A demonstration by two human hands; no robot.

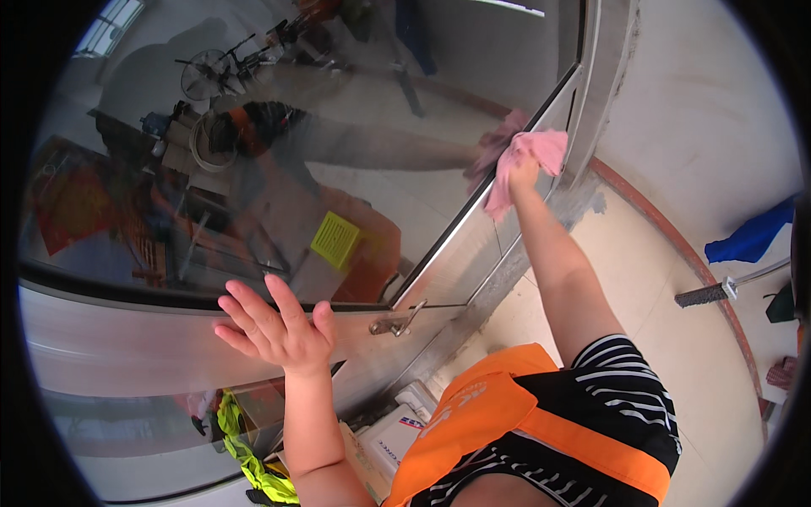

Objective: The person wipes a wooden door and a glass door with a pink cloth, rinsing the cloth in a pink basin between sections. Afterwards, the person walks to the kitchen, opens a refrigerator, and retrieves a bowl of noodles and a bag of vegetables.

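My right hand (524, 172) grips a pink cloth (551, 149), pressing it to the metal edge frame (472, 237) of a glazed door. The dark glass pane (380, 127) mirrors the cloth and my arm. My left hand (282, 329) holds nothing; its fingers are spread over the lower metal rail (127, 333) of the pane. I cannot tell whether the left fingertips touch the door. Between my hands, a metal lever handle (398, 324) sticks out of the frame.
Boxes (389, 437) stand low beside the door. Fluorescent yellow fabric (253, 453) is next to them. On the right are a broom-like brush (700, 295) and a blue cloth (751, 234) by the wall. A yellow-green basket (336, 241) appears in the glass, reflected or behind it.
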